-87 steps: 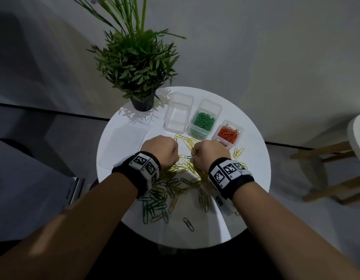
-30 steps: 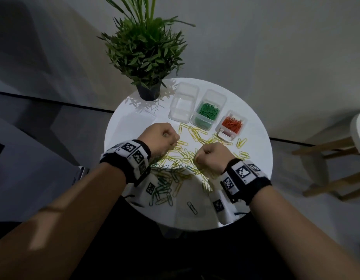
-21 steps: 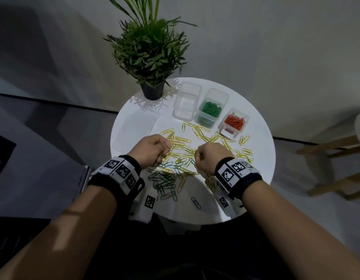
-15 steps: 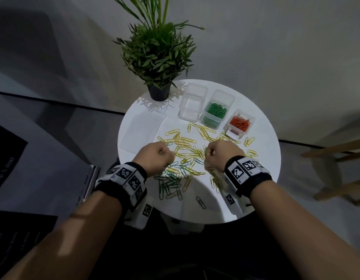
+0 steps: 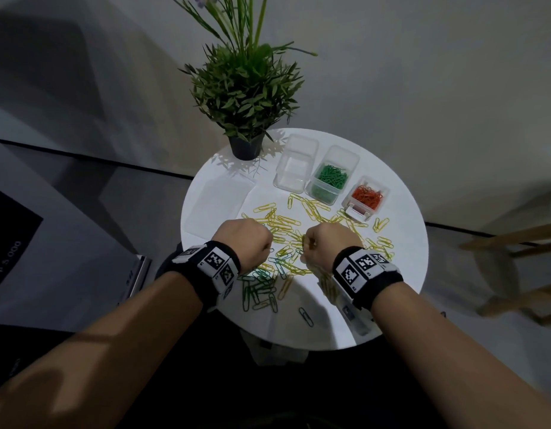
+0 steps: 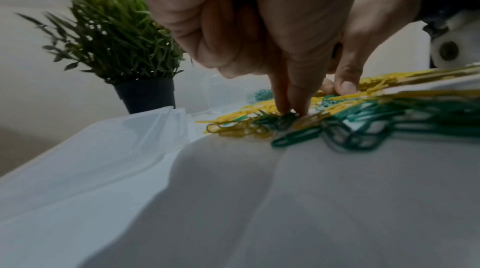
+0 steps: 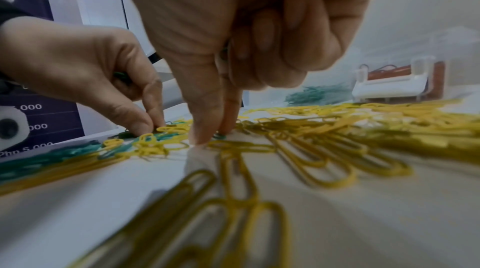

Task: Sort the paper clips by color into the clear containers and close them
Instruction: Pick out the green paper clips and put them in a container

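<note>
Yellow paper clips (image 5: 286, 224) lie spread over the middle of the round white table (image 5: 401, 267), with green paper clips (image 5: 262, 286) mixed in nearer to me. My left hand (image 5: 246, 239) is curled, and its thumb and forefinger (image 6: 291, 110) pinch a green clip (image 6: 284, 118) on the table. My right hand (image 5: 323, 243) is curled too, and its thumb and forefinger (image 7: 215, 137) pinch a green clip (image 7: 220, 136) among the yellow ones. Behind the pile stand an empty clear container (image 5: 294, 164), one with green clips (image 5: 331, 178) and one with red clips (image 5: 367, 196), all open.
A potted plant (image 5: 246, 97) stands at the table's far left edge. Clear lids (image 5: 218, 199) lie flat at the left of the table. One single clip (image 5: 305, 316) lies near the front edge. A wooden stool (image 5: 515, 261) stands to the right.
Both hands have drawn back from the far side of the pile, close to the containers, to its middle, and now pinch at clips there. The head view has shifted.
</note>
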Available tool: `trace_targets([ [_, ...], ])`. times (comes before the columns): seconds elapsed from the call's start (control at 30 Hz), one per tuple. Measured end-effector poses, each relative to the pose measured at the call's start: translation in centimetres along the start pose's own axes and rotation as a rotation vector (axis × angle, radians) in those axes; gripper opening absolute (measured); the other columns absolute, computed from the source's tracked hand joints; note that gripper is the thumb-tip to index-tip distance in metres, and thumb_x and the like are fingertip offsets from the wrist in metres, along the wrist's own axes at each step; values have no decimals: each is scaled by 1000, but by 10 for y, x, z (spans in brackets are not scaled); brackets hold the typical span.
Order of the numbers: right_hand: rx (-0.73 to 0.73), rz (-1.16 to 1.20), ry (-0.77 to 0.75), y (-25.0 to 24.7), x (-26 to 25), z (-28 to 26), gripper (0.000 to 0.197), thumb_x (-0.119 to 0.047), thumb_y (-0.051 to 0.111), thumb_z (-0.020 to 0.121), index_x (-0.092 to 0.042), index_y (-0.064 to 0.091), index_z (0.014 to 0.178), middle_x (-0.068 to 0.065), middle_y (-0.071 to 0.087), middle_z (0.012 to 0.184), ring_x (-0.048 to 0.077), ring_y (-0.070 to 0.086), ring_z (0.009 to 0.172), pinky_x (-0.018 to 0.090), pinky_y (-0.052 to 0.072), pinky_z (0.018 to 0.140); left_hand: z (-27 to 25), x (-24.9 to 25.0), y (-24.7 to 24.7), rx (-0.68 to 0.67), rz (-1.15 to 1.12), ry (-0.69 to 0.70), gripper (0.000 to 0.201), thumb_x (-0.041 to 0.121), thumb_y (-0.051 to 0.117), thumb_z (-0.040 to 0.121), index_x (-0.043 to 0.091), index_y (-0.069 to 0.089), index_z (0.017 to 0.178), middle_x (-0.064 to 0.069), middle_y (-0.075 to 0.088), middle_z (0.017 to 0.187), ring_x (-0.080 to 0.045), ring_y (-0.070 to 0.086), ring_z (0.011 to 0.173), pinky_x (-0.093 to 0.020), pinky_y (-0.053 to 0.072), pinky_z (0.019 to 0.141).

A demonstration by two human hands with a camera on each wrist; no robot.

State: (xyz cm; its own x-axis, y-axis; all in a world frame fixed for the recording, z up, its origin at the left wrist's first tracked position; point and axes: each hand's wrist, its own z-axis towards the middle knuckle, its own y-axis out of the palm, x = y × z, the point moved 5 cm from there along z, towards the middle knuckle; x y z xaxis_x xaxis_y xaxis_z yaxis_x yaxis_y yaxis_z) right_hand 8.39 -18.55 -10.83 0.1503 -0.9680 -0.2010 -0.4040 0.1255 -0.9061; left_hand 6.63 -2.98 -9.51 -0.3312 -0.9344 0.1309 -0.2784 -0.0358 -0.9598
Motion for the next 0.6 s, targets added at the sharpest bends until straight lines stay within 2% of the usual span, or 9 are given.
trace_targets([
  [0.07, -24, 4, -10, 1, -1, 2, 9, -23, 62, 82, -22, 64, 73, -6, 65, 73, 18, 60, 73, 24, 44, 58, 3, 1, 0, 10, 10, 10, 18, 26, 47, 92, 24, 65, 94, 2, 66, 94, -23, 60, 92, -29, 43, 69],
  [0.13, -38, 5, -29, 3, -2, 4, 10, -20, 56, 82, -21, 63, 75, -4, 65, 76, 19, 59, 74, 25, 42, 59, 4, -4, 2, 29, -76, -25, 14, 24, 47, 88, 24, 61, 85, 4, 66, 88, -22, 59, 88, -28, 43, 66],
  [0.23, -47, -13, -31, 4, 0, 5, 15, -20, 50, 86, -18, 65, 83, -1, 66, 81, 22, 62, 78, 26, 45, 61, 2, -22, 11, 19, -526, -162, 13, 22, 53, 84, 23, 61, 74, 6, 69, 79, -19, 63, 80, -30, 52, 69],
  [0.3, -35, 25, -11, 2, 5, 3, 16, -20, 48, 88, -17, 63, 84, -1, 66, 81, 22, 61, 78, 27, 47, 63, -2, -27, 15, 4, -886, -219, 14, 15, 58, 85, 16, 65, 72, -4, 71, 78, -25, 65, 71, -33, 54, 65],
  [0.33, -9, 85, 6, 0, 8, 2, 16, -20, 47, 89, -15, 61, 83, -1, 63, 78, 22, 59, 76, 27, 45, 62, -4, -28, 17, -11, -1022, -243, 16, 11, 58, 87, 11, 63, 72, -11, 70, 77, -26, 61, 62, -33, 51, 57],
  [0.4, 31, 271, 39, -6, 15, -1, 17, -17, 44, 92, -11, 52, 79, 0, 54, 70, 24, 52, 71, 28, 36, 59, -8, -27, 21, -56, -1257, -309, 21, 7, 51, 91, 8, 55, 71, -13, 56, 67, -19, 43, 47, -23, 34, 44],
  [0.47, 0, 471, 64, -10, 18, -5, 26, -8, 41, 94, -11, 42, 68, 2, 42, 66, 22, 42, 66, 31, 30, 60, -12, -23, 26, -78, -1481, -375, 24, 11, 46, 94, 10, 46, 70, -11, 43, 66, -14, 29, 45, -18, 21, 42],
  [0.53, -6, 763, 164, -10, 24, -13, 31, -6, 44, 91, -16, 37, 62, 3, 37, 60, 19, 36, 55, 30, 30, 57, -18, -21, 32, -66, -1643, -415, 26, 17, 46, 96, 11, 44, 71, -13, 41, 71, -15, 26, 50, -19, 18, 43],
  [0.6, -29, 1141, 282, -4, 26, -28, 29, -12, 47, 92, -16, 38, 64, 6, 35, 56, 15, 36, 41, 20, 29, 45, -28, -18, 36, -36, -1716, -440, 23, 16, 49, 97, 8, 46, 75, -12, 46, 64, -15, 33, 47, -19, 22, 42],
])
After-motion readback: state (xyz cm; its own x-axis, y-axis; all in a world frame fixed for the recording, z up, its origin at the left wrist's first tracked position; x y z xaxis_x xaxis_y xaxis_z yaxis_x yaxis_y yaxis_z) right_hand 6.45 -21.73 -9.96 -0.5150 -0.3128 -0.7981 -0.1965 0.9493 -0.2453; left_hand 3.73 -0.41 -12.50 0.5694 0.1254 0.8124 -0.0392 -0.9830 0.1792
